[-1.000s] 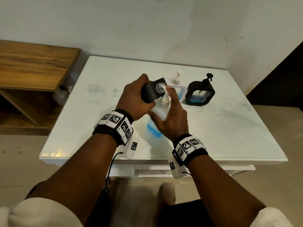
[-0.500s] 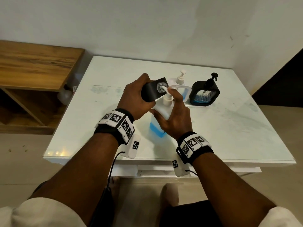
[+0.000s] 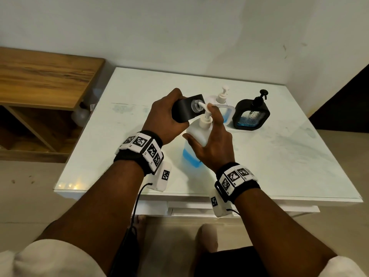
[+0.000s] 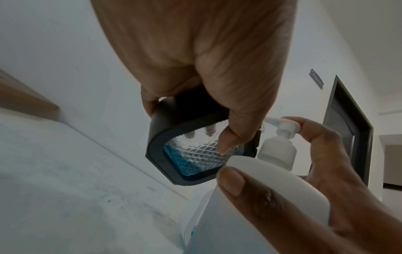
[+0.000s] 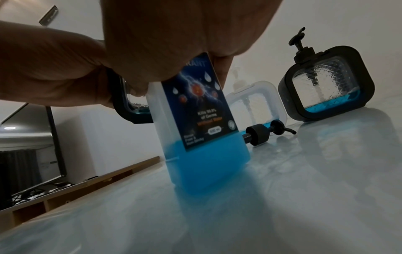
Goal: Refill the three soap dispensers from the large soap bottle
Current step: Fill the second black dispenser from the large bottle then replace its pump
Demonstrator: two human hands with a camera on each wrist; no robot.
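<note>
My left hand [image 3: 165,116] grips a black square dispenser [image 3: 187,109] tilted on its side above the table, its open clear neck facing right. A little blue soap lies in its lower corner [image 4: 180,159]. My right hand [image 3: 213,140] holds the large white soap bottle [image 3: 196,134], which stands on the table with blue soap in its base [image 5: 206,163]. A right fingertip presses the white pump head [image 4: 287,128], and the spout points into the open neck. A clear dispenser [image 3: 223,108] and a second black dispenser [image 3: 251,114] stand behind, both with pumps on.
A loose black pump cap [image 5: 267,132] lies on the white table [image 3: 279,156] beside the clear dispenser. A wooden shelf unit [image 3: 40,80] stands to the left. The wall runs close behind the table.
Both hands keep the same hold. The pump head and pressing finger shift slightly against the dispenser's neck, and the camera view has drifted a little.
</note>
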